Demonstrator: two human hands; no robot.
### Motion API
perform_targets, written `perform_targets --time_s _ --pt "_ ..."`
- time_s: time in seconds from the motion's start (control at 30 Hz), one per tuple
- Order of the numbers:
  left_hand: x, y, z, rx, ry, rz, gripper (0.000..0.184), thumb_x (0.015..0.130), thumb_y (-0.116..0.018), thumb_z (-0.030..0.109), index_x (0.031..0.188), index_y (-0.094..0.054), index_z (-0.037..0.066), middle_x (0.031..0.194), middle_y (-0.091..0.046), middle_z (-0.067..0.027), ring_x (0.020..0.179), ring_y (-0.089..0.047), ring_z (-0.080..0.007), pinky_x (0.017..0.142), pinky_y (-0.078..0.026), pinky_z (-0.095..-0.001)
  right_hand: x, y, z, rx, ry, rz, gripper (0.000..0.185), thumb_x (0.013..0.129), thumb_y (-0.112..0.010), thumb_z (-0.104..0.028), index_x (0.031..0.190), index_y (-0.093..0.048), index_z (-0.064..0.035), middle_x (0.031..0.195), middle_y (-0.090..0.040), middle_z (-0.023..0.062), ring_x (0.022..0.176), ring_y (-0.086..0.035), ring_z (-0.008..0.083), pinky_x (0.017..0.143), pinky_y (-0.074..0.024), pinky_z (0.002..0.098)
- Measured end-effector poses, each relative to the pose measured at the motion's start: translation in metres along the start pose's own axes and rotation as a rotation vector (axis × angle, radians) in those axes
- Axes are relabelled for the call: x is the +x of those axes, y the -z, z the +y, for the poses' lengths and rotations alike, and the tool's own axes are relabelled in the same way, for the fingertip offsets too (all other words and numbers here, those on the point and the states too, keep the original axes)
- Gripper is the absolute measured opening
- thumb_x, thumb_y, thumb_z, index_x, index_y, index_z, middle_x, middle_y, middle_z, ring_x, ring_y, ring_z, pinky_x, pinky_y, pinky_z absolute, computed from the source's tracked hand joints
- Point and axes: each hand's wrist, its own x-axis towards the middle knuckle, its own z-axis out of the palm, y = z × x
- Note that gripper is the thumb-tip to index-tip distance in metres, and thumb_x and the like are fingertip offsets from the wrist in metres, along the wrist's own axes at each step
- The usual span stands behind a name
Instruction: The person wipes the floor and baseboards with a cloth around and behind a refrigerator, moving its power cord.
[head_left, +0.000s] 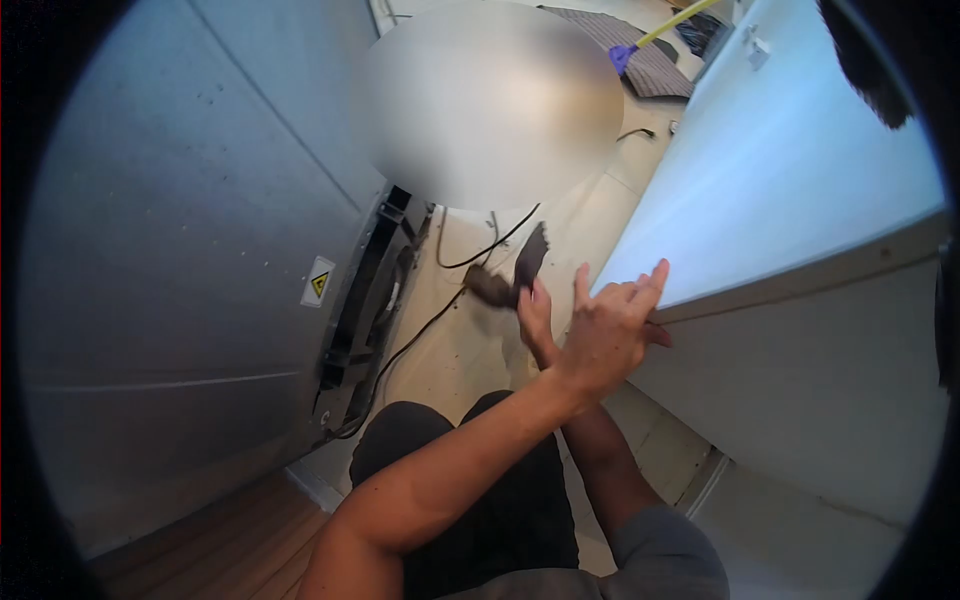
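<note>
My left forearm crosses over my right one. With its fingers spread, my left hand (608,335) is at the lower edge of a pale bluish-white panel (760,170); nothing shows in its grasp. Further left, my right hand (537,318) pinches a dark piece (532,255) with a jagged upper end, held over the floor. Beside it is a brown, motion-blurred object (488,287); whether the two are joined is unclear.
A large grey metal appliance (190,230) with a warning label (318,283) and exposed lower parts stands at left. Black cables (415,340) lie on the pale floor (440,365). A purple broom (621,57) rests on a mat (655,75). A blurred patch hides the upper middle.
</note>
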Motion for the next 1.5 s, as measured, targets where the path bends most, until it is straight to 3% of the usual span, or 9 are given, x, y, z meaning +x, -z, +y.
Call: perform_targets --time_s 0.23,0.33,0.53,0.7,0.73,0.87,1.03,1.23,1.5 --pt "0.006 0.009 -0.005 0.034 -0.097 -0.081 0.067 0.068 -0.071 0.03 0.126 -0.045 0.007 0.086 -0.063 -0.0062 0.082 -0.059 -0.0213 0.092 -0.028 -0.0557 -0.233 0.164 0.017 0.264 -0.55 0.159 0.035 0.082 -0.035 0.005 0.108 -0.057 -0.004 0.114 -0.052 0.0075 0.101 -0.051 0.0167 0.09 -0.0366 0.0253" --pt "0.009 0.007 -0.003 -0.037 -0.065 -0.064 0.024 0.065 -0.074 0.028 0.079 -0.067 0.011 0.077 -0.066 -0.0015 0.076 -0.061 -0.0238 0.093 -0.03 -0.0514 -0.325 0.261 0.046 -0.124 -0.791 0.426 0.03 0.086 -0.04 -0.005 0.113 -0.053 -0.0038 0.108 -0.053 0.0129 0.094 -0.055 0.0191 0.081 -0.0483 0.0318" --pt "0.007 0.006 0.001 -0.107 -0.056 -0.076 0.022 0.065 -0.073 0.025 0.083 -0.068 0.013 0.076 -0.065 -0.0015 0.073 -0.059 -0.0207 0.089 -0.034 -0.048 -0.354 0.286 0.122 -1.056 -1.295 0.339 0.042 0.085 -0.052 -0.034 0.12 -0.053 -0.0107 0.135 -0.03 0.0211 0.113 -0.046 0.0323 0.094 -0.0384 0.0413" --pt "0.006 0.005 0.008 -0.153 -0.032 -0.097 0.013 0.065 -0.073 0.015 0.074 -0.067 0.008 0.071 -0.065 -0.0023 0.068 -0.059 -0.0193 0.077 -0.038 -0.0329 -0.218 0.107 0.125 -0.505 -0.638 0.657 0.042 0.076 -0.054 -0.02 0.113 -0.049 0.0005 0.114 -0.047 0.0224 0.1 -0.049 0.0369 0.086 -0.0395 0.0459" --pt "0.006 0.004 0.006 -0.172 -0.015 -0.09 0.013 0.065 -0.073 0.014 0.075 -0.067 0.008 0.071 -0.065 -0.0025 0.067 -0.059 -0.0188 0.075 -0.037 -0.0318 -0.202 0.077 0.149 -0.959 -0.378 0.278 0.041 0.077 -0.054 -0.018 0.113 -0.048 -0.0002 0.12 -0.042 0.0217 0.105 -0.045 0.0382 0.088 -0.0394 0.0462" --pt "0.007 0.003 0.007 -0.211 0.028 -0.108 0.011 0.066 -0.072 0.011 0.075 -0.067 0.008 0.071 -0.065 -0.0023 0.065 -0.059 -0.0175 0.081 -0.037 -0.0346 -0.173 0.072 0.105 -0.641 -0.432 0.004 0.042 0.081 -0.052 -0.019 0.118 -0.044 -0.0017 0.121 -0.04 0.0179 0.113 -0.039 0.0389 0.092 -0.0397 0.0421" --pt "0.008 0.005 0.002 -0.14 -0.016 -0.113 0.01 0.066 -0.073 0.015 0.074 -0.068 0.01 0.071 -0.065 -0.0011 0.066 -0.057 -0.02 0.089 -0.035 -0.0401 -0.261 0.203 0.092 -0.546 -0.834 0.45 0.055 0.087 -0.046 -0.041 0.131 -0.034 -0.0098 0.113 -0.044 0.0174 0.103 -0.048 0.0381 0.085 -0.0426 0.0416" --pt "0.007 0.002 0.001 -0.174 0.001 -0.098 0.013 0.065 -0.073 0.016 0.075 -0.069 0.009 0.072 -0.064 -0.0029 0.067 -0.056 -0.0227 0.082 -0.039 -0.0365 -0.232 0.178 0.083 -0.398 -0.894 0.79 0.04 0.089 -0.037 -0.019 0.128 -0.036 -0.0086 0.11 -0.048 0.0184 0.094 -0.053 0.0333 0.075 -0.0451 0.0421" --pt "0.005 0.003 0.002 -0.191 -0.015 -0.091 0.014 0.066 -0.073 0.015 0.076 -0.068 0.007 0.07 -0.064 -0.0034 0.068 -0.056 -0.021 0.074 -0.04 -0.0322 -0.182 0.081 0.116 -0.707 -0.135 -0.137 0.042 0.09 -0.037 -0.03 0.126 -0.039 -0.0079 0.116 -0.045 0.0198 0.102 -0.046 0.0381 0.089 -0.0378 0.042"
